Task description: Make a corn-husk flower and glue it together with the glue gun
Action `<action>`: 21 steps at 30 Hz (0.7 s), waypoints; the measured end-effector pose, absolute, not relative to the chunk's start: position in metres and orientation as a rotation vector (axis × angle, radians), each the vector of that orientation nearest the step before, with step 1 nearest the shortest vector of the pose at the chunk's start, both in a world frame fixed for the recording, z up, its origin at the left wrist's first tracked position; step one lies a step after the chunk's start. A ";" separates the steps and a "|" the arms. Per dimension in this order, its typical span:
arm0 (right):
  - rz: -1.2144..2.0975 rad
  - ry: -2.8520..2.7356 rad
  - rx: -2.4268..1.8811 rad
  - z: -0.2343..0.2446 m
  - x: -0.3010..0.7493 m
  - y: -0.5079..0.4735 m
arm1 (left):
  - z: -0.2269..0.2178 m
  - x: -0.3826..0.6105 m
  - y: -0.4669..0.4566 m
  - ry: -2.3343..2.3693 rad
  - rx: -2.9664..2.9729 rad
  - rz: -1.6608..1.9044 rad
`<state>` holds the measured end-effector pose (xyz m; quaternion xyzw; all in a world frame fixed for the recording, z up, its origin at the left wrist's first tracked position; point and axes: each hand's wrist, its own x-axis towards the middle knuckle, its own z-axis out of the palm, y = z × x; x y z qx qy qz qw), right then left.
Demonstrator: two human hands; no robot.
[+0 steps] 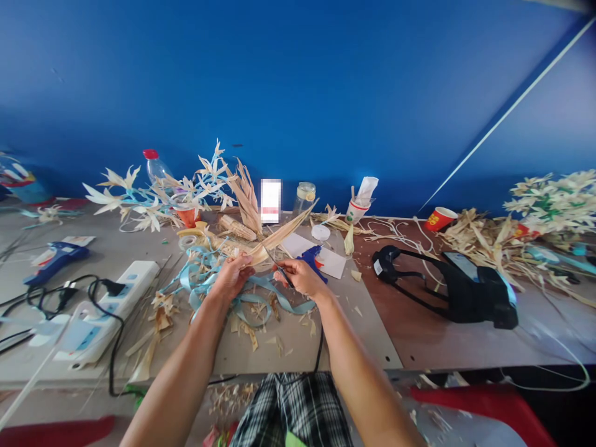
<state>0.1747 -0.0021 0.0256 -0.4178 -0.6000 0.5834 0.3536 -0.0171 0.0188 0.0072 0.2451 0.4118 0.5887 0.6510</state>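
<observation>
Pinched in my left hand [233, 274] is the lower end of a pale, dried corn husk [283, 234], its long tip pointing up and to the right. My right hand [302, 278] grips a small pair of scissors [285, 274], whose thin blades lie at the husk near its lower part. Whether the blades touch it I cannot tell. Under and beside my hands, light blue ribbon [261, 298] lies in loops among husk scraps. A blue glue gun [311, 257] rests just beyond my right hand. Near the left hand lies a bare corn cob [237, 227].
Husk flowers [149, 214] stand at the back left. A white power strip [116, 304] with black cables and another blue glue gun [56, 261] lie left. To the right are a black headset [470, 292], a red paper cup [440, 218] and a husk pile [484, 242].
</observation>
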 end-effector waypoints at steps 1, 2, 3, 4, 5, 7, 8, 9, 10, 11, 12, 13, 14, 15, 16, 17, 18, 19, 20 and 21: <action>1.515 -1.537 -1.080 0.026 0.174 -0.002 | 0.007 -0.017 0.019 0.941 0.561 1.330; 1.518 -1.530 -1.078 0.027 0.174 -0.003 | 0.008 -0.017 0.019 0.945 0.564 1.326; 1.518 -1.529 -1.077 0.027 0.173 -0.003 | 0.008 -0.017 0.019 0.948 0.566 1.323; 1.517 -1.534 -1.075 0.027 0.174 -0.003 | 0.008 -0.017 0.019 0.950 0.568 1.322; 1.514 -1.543 -1.070 0.027 0.174 -0.003 | 0.009 -0.016 0.018 0.950 0.569 1.321; 1.506 -1.569 -1.052 0.026 0.175 -0.003 | 0.009 -0.016 0.018 0.950 0.572 1.316; 1.497 -1.583 -1.047 0.025 0.176 -0.002 | 0.009 -0.016 0.018 0.949 0.574 1.312; 1.483 -1.594 -1.047 0.024 0.177 -0.002 | 0.009 -0.015 0.017 0.947 0.578 1.306; 1.467 -1.599 -1.052 0.023 0.177 -0.001 | 0.009 -0.015 0.017 0.942 0.583 1.302; 1.450 -1.593 -1.063 0.022 0.177 0.000 | 0.009 -0.015 0.017 0.935 0.589 1.299; 1.431 -1.571 -1.076 0.022 0.177 0.001 | 0.009 -0.014 0.017 0.924 0.592 1.299; 1.418 -1.539 -1.089 0.021 0.177 0.002 | 0.008 -0.014 0.017 0.913 0.592 1.302; 1.414 -1.501 -1.095 0.021 0.177 0.003 | 0.008 -0.013 0.017 0.899 0.588 1.310; 1.415 -1.461 -1.094 0.021 0.176 0.003 | 0.008 -0.013 0.018 0.883 0.581 1.324; 1.417 -1.426 -1.094 0.021 0.176 0.004 | 0.008 -0.012 0.018 0.865 0.574 1.342; 1.416 -1.396 -1.100 0.021 0.175 0.004 | 0.008 -0.012 0.019 0.841 0.573 1.359; 1.409 -1.372 -1.112 0.021 0.174 0.004 | 0.009 -0.011 0.019 0.813 0.581 1.373; 1.397 -1.350 -1.129 0.021 0.173 0.003 | 0.010 -0.010 0.019 0.784 0.596 1.380; 1.381 -1.328 -1.149 0.021 0.171 0.003 | 0.011 -0.010 0.019 0.762 0.613 1.382; 1.376 -1.312 -1.165 0.022 0.169 0.002 | 0.011 -0.009 0.018 0.751 0.628 1.383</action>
